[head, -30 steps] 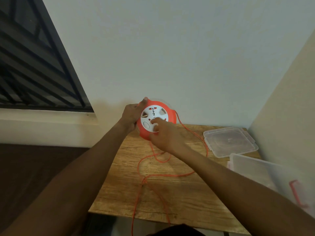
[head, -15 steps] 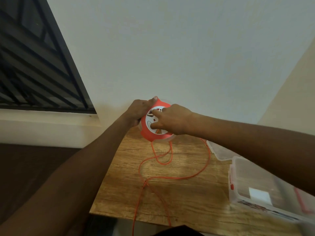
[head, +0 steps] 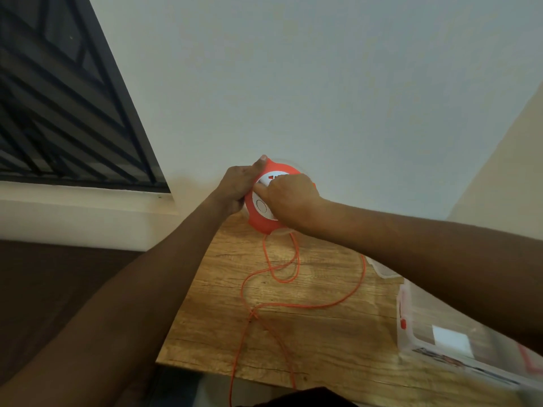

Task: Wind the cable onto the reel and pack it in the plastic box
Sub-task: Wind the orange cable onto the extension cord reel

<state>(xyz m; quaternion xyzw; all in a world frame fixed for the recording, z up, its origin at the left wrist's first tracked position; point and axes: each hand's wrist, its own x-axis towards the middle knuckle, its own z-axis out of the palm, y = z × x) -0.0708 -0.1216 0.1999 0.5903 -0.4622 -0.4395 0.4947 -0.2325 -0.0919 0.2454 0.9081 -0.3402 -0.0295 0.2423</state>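
Hands on the reel

Hands meet above our wooden table: our left hand grips the orange reel by its edge, our right hand pinches at its white face. Loose cable trails across the table; the plastic box sits open on the right.

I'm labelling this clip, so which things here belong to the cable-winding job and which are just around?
Job: reel, orange cable, plastic box, its lid, left hand, right hand.
Around: wooden table, window grille, wall.
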